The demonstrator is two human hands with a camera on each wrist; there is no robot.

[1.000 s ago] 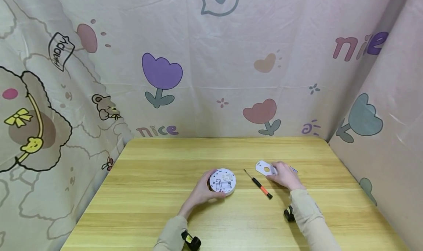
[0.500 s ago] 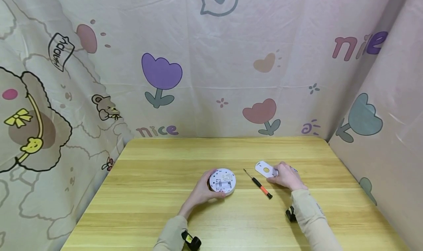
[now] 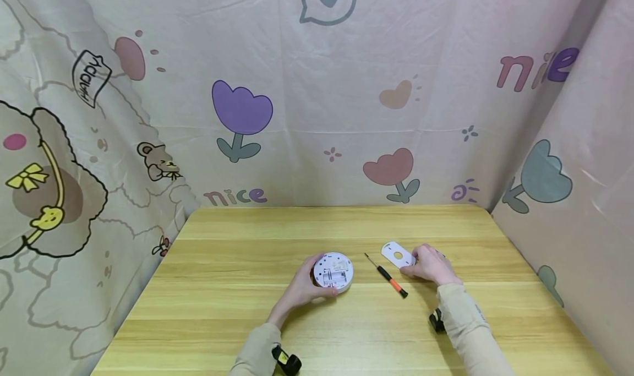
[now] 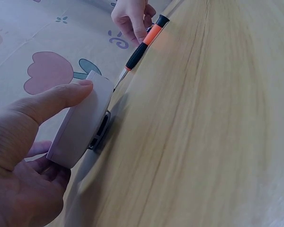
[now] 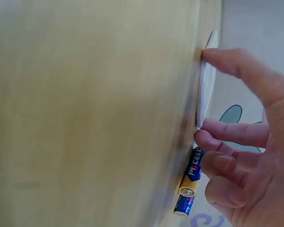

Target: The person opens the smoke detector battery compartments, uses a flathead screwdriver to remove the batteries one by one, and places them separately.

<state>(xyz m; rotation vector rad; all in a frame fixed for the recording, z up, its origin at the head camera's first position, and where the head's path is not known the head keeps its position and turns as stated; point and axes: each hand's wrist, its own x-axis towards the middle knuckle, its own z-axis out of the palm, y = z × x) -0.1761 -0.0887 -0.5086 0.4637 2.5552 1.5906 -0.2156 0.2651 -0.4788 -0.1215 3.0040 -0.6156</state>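
Observation:
In the head view my left hand (image 3: pixel 307 282) grips a round white device (image 3: pixel 334 271), its underside with a battery compartment facing up. The left wrist view has the thumb on the rim of this device (image 4: pixel 83 123), fingers around the far side, and a dark bracket beneath it. At the right, my right hand (image 3: pixel 432 265) holds the end of a flat white plate (image 3: pixel 398 254) with rounded ends and a round hole. The right wrist view puts its thumb and fingertips on opposite edges of the plate (image 5: pixel 207 87), which lies low at the table.
A screwdriver (image 3: pixel 391 281) with a black and orange handle lies between the hands on the wooden table (image 3: pixel 247 233). Blue and yellow batteries (image 5: pixel 193 172) lie beside the right hand's fingers. A patterned curtain (image 3: pixel 317 90) stands behind the table.
My right hand has shifted slightly right along the plate, uncovering more of its surface. The left hand and the round device stay in place.

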